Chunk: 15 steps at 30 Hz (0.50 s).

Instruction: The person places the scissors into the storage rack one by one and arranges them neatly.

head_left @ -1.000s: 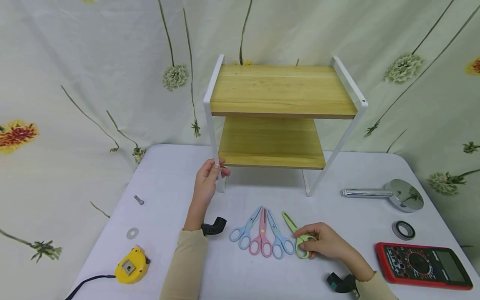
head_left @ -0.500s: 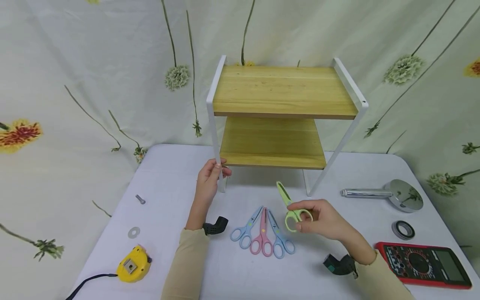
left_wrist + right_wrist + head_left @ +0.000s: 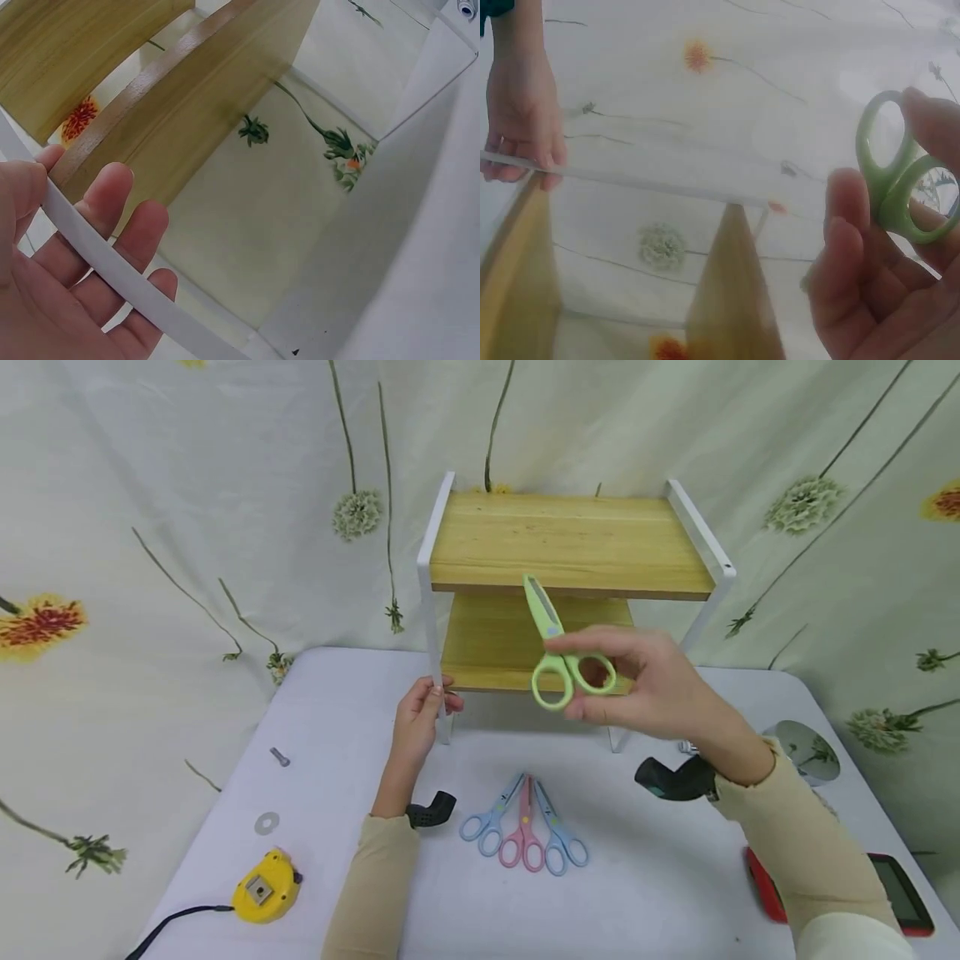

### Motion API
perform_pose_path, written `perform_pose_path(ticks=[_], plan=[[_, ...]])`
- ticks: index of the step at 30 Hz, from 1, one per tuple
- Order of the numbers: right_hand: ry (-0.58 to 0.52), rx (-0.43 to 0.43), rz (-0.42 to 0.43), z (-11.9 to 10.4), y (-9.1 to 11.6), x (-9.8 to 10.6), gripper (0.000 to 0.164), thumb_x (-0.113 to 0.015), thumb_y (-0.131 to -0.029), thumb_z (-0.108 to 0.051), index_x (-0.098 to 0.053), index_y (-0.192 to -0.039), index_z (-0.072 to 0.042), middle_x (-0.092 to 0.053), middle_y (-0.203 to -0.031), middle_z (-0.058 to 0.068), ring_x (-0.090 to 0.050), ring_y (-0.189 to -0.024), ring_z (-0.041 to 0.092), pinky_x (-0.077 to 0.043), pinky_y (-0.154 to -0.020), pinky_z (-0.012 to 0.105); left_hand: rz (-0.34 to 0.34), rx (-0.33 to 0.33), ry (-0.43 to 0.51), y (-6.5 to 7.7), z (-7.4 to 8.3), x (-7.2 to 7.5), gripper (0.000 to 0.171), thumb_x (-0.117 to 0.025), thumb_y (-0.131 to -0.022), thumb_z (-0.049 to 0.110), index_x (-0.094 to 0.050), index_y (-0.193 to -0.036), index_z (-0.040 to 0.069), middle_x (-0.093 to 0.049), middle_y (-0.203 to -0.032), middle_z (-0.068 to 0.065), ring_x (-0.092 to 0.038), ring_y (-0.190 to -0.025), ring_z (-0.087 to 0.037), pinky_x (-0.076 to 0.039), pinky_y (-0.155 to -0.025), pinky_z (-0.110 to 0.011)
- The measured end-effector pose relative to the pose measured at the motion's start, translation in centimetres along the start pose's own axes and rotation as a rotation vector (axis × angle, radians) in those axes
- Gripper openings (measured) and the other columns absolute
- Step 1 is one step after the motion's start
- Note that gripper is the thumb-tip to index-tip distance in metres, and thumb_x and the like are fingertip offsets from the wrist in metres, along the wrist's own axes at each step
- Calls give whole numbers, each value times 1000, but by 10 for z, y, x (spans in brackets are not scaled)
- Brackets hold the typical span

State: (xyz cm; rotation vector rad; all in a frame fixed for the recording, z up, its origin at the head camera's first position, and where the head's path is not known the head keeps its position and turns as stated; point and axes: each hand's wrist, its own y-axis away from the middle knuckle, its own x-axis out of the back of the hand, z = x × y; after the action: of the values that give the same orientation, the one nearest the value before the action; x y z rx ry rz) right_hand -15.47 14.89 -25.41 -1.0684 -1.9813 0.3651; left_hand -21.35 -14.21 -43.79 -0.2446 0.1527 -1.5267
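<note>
R hand w/ green scissors, near ctr of head view; L hand on shelf frame.
R thumb + fingers pinch handles, tips to approx. 11 o'clock; L thumb + fingertip pinch frame, other fingers loose. Prob. best: firm pinch, blades shut, tips clear of board edge, frame braced. White-covered table: 3 fanned scissors at 5–6, tape measure 7–8, multimeter 4, part hidden; flowered curtain at 12.

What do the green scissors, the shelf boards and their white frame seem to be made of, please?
The green scissors look like smooth plastic, given their uniform colour; any metal inside is unclear. The shelf boards seem wood or veneer, lightly glossy, with visible grain. The white frame may be painted metal, given its slim, smooth bars.
</note>
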Motion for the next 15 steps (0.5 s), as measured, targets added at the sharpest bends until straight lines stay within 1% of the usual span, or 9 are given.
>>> perform_pose_path(ticks=[1,2,4,6,8,9,11,15], plan=[[33,-12,14,-3,-11,2,48,-83,-79,0,-68,-124,3,-68,-97,-2,-51,-76,12,-43,-62,24,1,1,-3,0,1,0,27,-42,-108,10,-60,-120,-5,-73,-87,-8,-68,-82,-3,-53,-83,-25],[73,-40,23,-5,-22,4,47,-83,-79,-1,-69,-124,2,-68,-95,1,-51,-76,13,-42,-62,24,0,2,-2,-1,1,1,27,-42,-109,11,-60,-120,-5,-73,-88,-10,-68,-82,-3,-53,-84,-26],[146,-104,30,-7,-43,8,47,-83,-80,-3,-70,-125,0,-70,-96,5,-53,-79,15,-42,-63,23,-3,7,-1,-1,1,1,27,-42,-109,11,-60,-121,-5,-72,-89,-11,-68,-83,-4,-53,-85,-27],[209,-175,17,-7,-64,9,46,-82,-83,-8,-70,-127,-2,-72,-99,9,-56,-81,16,-45,-65,20,-5,9,-3,0,2,1,27,-42,-109,11,-60,-120,-6,-72,-90,-13,-68,-83,-4,-53,-85,-26],[247,-231,-4,-3,-83,10,46,-82,-85,-13,-69,-129,-4,-73,-105,10,-59,-84,17,-48,-67,18,-3,8,1,1,2,1,27,-42,-109,12,-60,-120,-6,-72,-89,-12,-68,-83,-4,-53,-85,-25],[263,-248,-17,-1,-92,9,46,-81,-87,-15,-68,-129,-4,-73,-109,10,-59,-83,17,-48,-68,18,-2,6,1,1,3,1,27,-42,-109,11,-60,-119,-5,-72,-89,-11,-68,-83,-4,-53,-84,-24],[303,-276,-43,6,-108,8,47,-79,-89,-21,-67,-131,-6,-73,-111,9,-59,-82,17,-49,-70,19,0,3,2,1,3,1,27,-42,-109,11,-60,-119,-5,-71,-87,-7,-68,-83,-4,-53,-84,-23],[372,-296,-80,19,-132,5,48,-77,-91,-28,-66,-133,-8,-71,-114,5,-60,-83,16,-50,-76,24,-8,-6,13,1,4,-1,26,-42,-109,11,-60,-119,-6,-71,-85,2,-68,-83,-4,-53,-84,-25]])
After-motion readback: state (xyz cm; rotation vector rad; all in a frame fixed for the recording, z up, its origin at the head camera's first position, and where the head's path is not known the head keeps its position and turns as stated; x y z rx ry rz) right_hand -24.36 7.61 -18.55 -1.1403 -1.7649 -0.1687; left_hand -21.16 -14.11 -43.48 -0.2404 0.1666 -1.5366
